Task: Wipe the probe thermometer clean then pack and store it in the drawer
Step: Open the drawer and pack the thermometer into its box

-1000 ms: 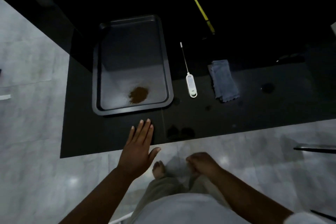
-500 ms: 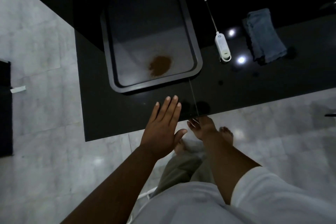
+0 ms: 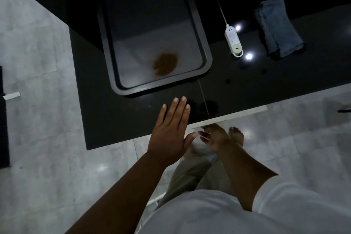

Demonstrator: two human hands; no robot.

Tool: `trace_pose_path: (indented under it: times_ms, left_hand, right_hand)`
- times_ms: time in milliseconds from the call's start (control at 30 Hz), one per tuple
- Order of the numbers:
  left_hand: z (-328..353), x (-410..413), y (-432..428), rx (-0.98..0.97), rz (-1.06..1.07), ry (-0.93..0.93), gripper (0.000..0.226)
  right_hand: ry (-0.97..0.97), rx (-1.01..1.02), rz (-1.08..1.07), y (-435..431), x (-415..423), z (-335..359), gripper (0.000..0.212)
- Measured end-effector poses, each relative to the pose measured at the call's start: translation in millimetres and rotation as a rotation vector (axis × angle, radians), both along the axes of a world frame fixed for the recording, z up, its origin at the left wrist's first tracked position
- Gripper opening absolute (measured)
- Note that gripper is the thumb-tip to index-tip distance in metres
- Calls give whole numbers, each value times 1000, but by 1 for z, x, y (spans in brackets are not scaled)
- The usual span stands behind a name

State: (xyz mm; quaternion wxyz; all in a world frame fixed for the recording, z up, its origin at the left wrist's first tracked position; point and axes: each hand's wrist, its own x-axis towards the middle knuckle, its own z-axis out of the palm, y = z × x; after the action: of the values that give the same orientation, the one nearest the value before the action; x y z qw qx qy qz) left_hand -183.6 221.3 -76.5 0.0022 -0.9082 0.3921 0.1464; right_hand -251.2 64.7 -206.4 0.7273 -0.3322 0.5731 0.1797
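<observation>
Both hands are at the near edge of the glossy black tabletop [image 3: 114,119]. Left hand [image 3: 171,131] is spread flat with straight fingers held close together and the thumb out to the side, its fingertips over the tabletop's front margin; it holds nothing. Right hand [image 3: 214,137] sits lower, just beside a narrow white strip [image 3: 228,116] running under the tabletop's edge, fingers pointing toward the left thumb; whether they grip anything cannot be told.

A white plastic probe thermometer with a thin metal stem [image 3: 233,40] lies flat on the tabletop, well beyond both hands, stem pointing away from the person. Just to its right lies a folded grey-blue cloth [image 3: 277,26], apart from it. To its left is a dark grey rectangular metal tray [image 3: 161,85] with a small heap of brown powder [image 3: 165,63] near its front. Two bright light reflections [image 3: 248,56] show beside the thermometer's body.

Below the tabletop are pale grey floor tiles [image 3: 38,157] and the person's bare foot [image 3: 236,135].
</observation>
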Motion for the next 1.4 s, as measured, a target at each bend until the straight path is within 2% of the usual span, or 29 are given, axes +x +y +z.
trace_pose_path:
  times_ms: [67, 133, 300, 400, 500, 567, 633, 700, 733, 800, 867, 1033, 1133, 1233, 1400]
  left_hand:
    - [1, 0, 0, -4, -2, -4, 76]
    - [1, 0, 0, -12, -4, -5, 76]
    - [3, 0, 1, -33, -10, 1, 75]
    - [3, 0, 0, -40, -9, 4, 76]
    - [2, 0, 1, -50, -10, 0, 75]
    - [3, 0, 1, -53, -11, -7, 75]
    - [2, 0, 0, -45, -13, -17, 75]
    - [3, 0, 0, -39, -10, -23, 75]
    - [3, -1, 0, -35, -8, -24, 75]
    - [3, -1, 0, -26, -9, -22, 75]
    - [4, -1, 0, -24, -13, -17, 75]
    - [2, -1, -1, -7, -2, -26, 77]
    - [2, -2, -2, -12, 1, -26, 79]
    - [4, -1, -3, -4, 3, -15, 80]
    - [5, -2, -4, 25, 4, -18, 82]
  right_hand:
    - [81, -19, 49, 4, -18, -4, 12]
    - [113, -38, 45, 10, -40, -6, 3]
    - [169, -66, 155, 18, -96, 5, 9]
    - [229, -23, 348, 18, -111, 22, 15]
    - [90, 109, 630, 21, -108, 58, 22]
    - [-134, -20, 856, 20, -95, 83, 21]
    - [-334, -431, 1075, 18, -79, 94, 19]
    - [-386, -797, 1233, 13, -67, 91, 29]
    - [-347, -868, 1319, 11, -65, 86, 35]
    - [-233, -854, 1510, 12, -63, 78, 40]
    - [-216, -857, 1641, 15, -63, 74, 38]
    - [-263, -980, 1684, 9, -51, 65, 32]
    - [-289, -937, 1719, -3, -33, 52, 36]
    - [-196, -971, 1674, -28, -13, 21, 36]
    - [-74, -998, 1953, -62, 0, -24, 51]
